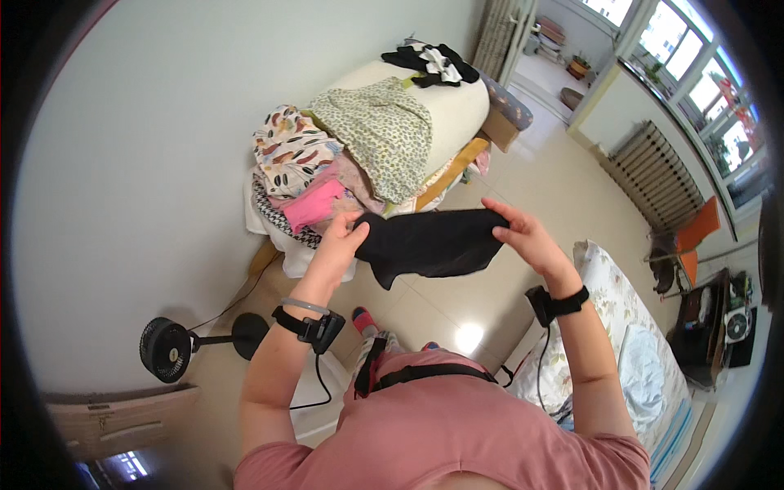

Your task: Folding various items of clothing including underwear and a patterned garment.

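Observation:
Between my two hands a black cloth garment [432, 242] is stretched out sideways in the air, above the tiled floor. My left hand [344, 239] pinches its left end between thumb and fingers. At the other end, my right hand [523, 233] has its thumb in front of the cloth and its fingers behind the edge. One corner of the garment hangs down near the left side. Just beyond it, a bed or couch carries a pink cloth [315, 205], a leaf-print cloth [294, 150] and a green floral cloth [383, 131].
Black and white clothes [438, 64] lie at the couch's far end. A black fan [168, 350] stands at left, its cord running over the floor. On my right is a bed with a floral cover [603, 294] and a pale blue cloth [642, 370]. An orange chair [698, 223] stands near the radiator [658, 165].

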### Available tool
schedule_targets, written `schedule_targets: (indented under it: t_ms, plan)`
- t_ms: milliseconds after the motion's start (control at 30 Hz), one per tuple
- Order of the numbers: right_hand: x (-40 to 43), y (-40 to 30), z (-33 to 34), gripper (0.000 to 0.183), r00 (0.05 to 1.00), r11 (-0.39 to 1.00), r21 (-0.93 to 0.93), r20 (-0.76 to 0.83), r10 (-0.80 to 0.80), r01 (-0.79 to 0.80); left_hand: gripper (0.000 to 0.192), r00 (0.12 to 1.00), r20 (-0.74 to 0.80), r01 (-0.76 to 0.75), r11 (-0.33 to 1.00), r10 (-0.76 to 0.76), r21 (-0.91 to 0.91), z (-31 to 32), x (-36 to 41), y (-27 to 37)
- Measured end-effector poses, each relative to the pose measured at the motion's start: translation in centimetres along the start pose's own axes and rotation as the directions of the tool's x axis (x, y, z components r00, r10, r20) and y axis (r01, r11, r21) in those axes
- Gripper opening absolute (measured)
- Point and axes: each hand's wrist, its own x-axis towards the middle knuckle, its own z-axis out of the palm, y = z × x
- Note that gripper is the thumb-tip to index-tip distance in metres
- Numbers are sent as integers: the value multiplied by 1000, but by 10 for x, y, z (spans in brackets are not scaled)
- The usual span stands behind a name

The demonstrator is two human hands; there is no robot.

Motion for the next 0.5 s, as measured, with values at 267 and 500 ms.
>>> schedule_targets:
  t_ms: [267, 500]
  plan:
    - [23, -59, 34, 24, 988, 589, -795, 92, -122, 146, 43, 924, 371, -310, 745, 90, 591, -46, -62, 45]
    - [139, -119, 54, 20, 869, 483, -743, 271, -414, 462, 13, 815, -44, -348, 549, 577, 760, -127, -30, 112]
